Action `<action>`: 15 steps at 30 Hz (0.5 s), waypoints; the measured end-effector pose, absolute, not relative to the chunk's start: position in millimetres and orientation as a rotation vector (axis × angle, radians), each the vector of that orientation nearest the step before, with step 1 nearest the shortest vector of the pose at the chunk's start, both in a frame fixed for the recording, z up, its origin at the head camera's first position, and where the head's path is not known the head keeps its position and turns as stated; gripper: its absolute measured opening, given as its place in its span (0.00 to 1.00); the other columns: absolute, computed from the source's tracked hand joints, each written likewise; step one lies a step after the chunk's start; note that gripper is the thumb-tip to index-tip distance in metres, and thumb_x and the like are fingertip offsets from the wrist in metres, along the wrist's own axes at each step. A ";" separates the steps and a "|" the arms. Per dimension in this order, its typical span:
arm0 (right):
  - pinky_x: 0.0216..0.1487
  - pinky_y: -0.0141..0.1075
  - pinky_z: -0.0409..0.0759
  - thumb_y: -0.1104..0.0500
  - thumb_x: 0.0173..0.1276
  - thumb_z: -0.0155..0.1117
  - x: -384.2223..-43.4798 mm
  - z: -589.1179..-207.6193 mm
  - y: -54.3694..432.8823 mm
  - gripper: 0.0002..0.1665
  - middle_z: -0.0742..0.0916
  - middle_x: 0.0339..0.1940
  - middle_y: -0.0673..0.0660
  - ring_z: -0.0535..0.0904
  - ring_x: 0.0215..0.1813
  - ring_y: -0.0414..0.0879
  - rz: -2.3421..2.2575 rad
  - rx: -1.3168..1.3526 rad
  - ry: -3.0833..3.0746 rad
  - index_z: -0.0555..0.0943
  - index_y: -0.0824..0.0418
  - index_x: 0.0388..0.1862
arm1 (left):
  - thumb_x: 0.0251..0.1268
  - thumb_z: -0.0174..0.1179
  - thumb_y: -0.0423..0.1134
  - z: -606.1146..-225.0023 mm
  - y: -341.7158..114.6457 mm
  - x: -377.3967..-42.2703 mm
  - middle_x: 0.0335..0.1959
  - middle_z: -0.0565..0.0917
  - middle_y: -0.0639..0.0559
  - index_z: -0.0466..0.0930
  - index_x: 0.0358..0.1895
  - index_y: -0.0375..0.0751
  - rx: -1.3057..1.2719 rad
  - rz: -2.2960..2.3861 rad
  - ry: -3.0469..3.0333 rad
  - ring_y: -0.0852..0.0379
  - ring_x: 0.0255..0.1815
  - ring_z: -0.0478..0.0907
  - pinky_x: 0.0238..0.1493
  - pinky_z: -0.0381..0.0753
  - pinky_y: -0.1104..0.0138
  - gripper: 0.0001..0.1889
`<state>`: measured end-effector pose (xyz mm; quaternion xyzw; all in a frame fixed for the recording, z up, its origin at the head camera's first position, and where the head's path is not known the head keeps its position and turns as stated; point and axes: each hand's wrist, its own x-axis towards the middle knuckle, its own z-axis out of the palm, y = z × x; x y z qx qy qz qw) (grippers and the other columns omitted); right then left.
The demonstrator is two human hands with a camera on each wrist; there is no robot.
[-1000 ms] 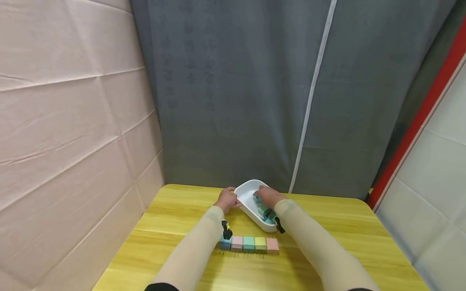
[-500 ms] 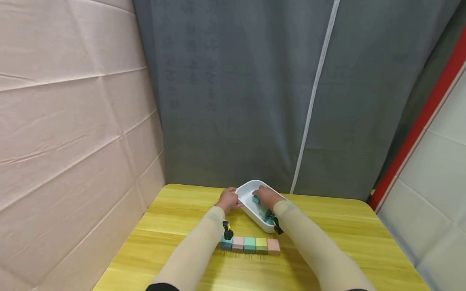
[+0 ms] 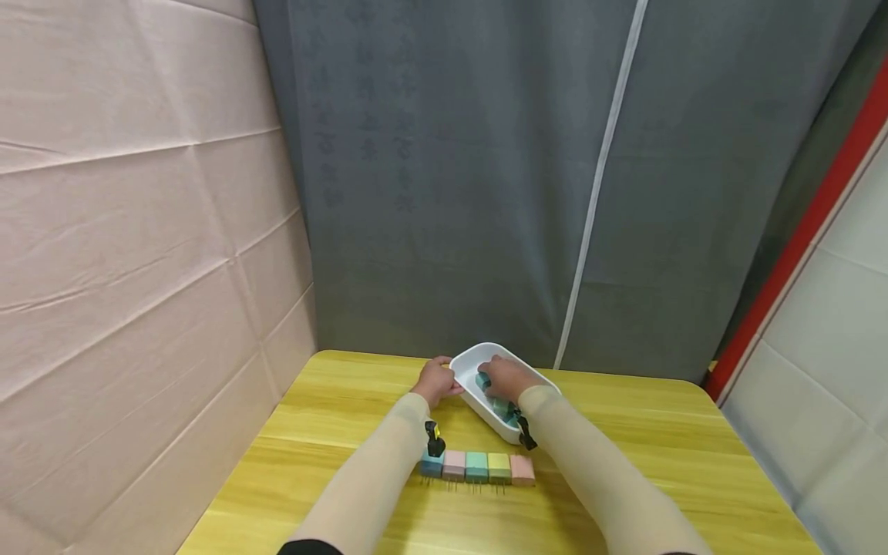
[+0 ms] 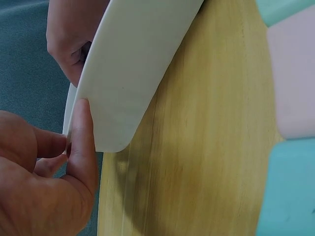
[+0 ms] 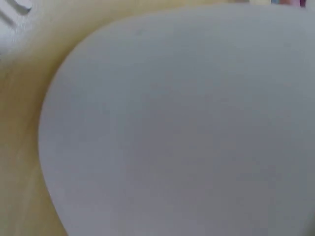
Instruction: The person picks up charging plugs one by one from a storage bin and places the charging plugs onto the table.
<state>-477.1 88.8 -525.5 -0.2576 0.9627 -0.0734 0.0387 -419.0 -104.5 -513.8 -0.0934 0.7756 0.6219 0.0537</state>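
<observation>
A white rectangular tray (image 3: 479,406) with rounded corners sits at the table's far side, set slantwise. The left hand (image 3: 435,381) pinches its left rim between thumb and fingers; in the left wrist view the left hand (image 4: 44,182) has one finger along the outer wall. Inside the tray the right hand (image 3: 511,378) has curled fingers at a small teal block (image 3: 482,380), seeming to pinch it; the fingertips are partly hidden. More green-blue blocks (image 3: 501,406) lie below that wrist. The right wrist view shows mostly the pale tray wall (image 5: 172,128), blurred.
Nearer the person, a row of blue, pink, teal, yellow and pink blocks (image 3: 476,467) stands on the yellow wood-grain table (image 3: 312,455), with thin dark lines along its front. A grey curtain (image 3: 430,231) hangs behind the table.
The right hand has shifted slightly left inside the tray, and the teal block at its fingers has moved left with it. The left hand keeps its pinch on the rim.
</observation>
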 end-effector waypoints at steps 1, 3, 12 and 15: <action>0.68 0.48 0.87 0.54 0.69 0.83 -476.8 -526.2 88.4 0.31 0.86 0.52 0.58 0.80 0.47 0.51 -0.245 -0.780 2.952 0.87 0.53 0.70 | 0.75 0.51 0.23 -513.6 -104.2 -418.8 0.54 0.85 0.32 0.69 0.81 0.34 -0.284 1.886 2.359 0.54 0.34 0.87 0.56 0.92 0.55 0.31; 0.67 0.48 0.87 0.54 0.68 0.84 -477.0 -527.9 88.2 0.32 0.85 0.54 0.59 0.81 0.48 0.51 -0.278 -0.780 2.957 0.86 0.56 0.70 | 0.76 0.51 0.23 -513.0 -103.7 -418.1 0.53 0.85 0.32 0.69 0.81 0.33 -0.282 1.880 2.364 0.54 0.34 0.87 0.58 0.91 0.53 0.31; 0.59 0.46 0.89 0.59 0.68 0.83 -473.2 -523.9 95.1 0.29 0.86 0.48 0.56 0.81 0.45 0.50 -0.547 -0.821 3.015 0.82 0.63 0.64 | 0.75 0.51 0.22 -510.4 -103.7 -415.4 0.56 0.85 0.30 0.68 0.82 0.32 -0.268 1.876 2.369 0.55 0.34 0.86 0.57 0.92 0.54 0.32; 0.65 0.49 0.89 0.55 0.70 0.83 -468.0 -516.5 96.4 0.34 0.85 0.55 0.57 0.81 0.49 0.51 -0.598 -0.774 3.020 0.80 0.62 0.71 | 0.75 0.51 0.22 -509.2 -104.0 -415.2 0.60 0.83 0.29 0.68 0.82 0.32 -0.263 1.874 2.380 0.54 0.35 0.87 0.53 0.93 0.57 0.32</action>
